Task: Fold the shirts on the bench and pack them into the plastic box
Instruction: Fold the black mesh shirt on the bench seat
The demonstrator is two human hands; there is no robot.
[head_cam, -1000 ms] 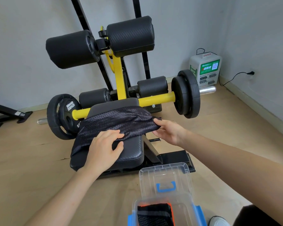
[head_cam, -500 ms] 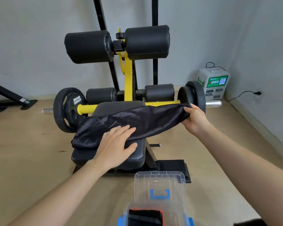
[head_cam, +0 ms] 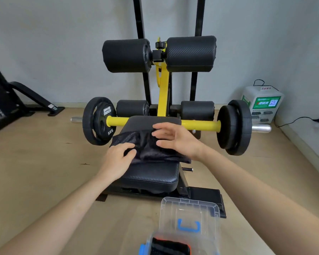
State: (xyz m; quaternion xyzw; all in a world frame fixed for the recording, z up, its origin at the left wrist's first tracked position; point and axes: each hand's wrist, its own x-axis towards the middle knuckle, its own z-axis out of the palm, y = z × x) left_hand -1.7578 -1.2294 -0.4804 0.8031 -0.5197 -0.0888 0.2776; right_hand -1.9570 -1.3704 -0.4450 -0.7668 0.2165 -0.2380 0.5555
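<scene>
Shirt [head_cam: 151, 148]: black mesh, seen from the head view, lying bunched and partly doubled over across the middle of the bench pad [head_cam: 151, 176], its left end hanging just past the pad's edge.
Left hand [head_cam: 118, 157]: on the shirt's left end, fingers and thumb curled down with mesh gathered between them; it grasps the fabric.
Right hand [head_cam: 175, 138]: above the shirt's right half, fingers straight and spread, holding nothing; it is blurred, so contact with the cloth cannot be told.
Plastic box [head_cam: 206, 243]: on the floor in front of the bench, at the bottom edge of the view, its clear lid [head_cam: 189, 210] standing up; a folded garment [head_cam: 170, 248], black with an orange edge, already lies inside.
Surroundings: weight plates [head_cam: 98, 120] on a yellow bar just behind the pad.
Handling: the mesh is likely light, limp and a little slick, so it should slump and unfold unless pinned.
Where to hold: probably at both ends of the folded bundle, palms flat underneath or edges pinched together, so the layers stay stacked.
Risk: the overhanging left end may slide off the pad.
</scene>
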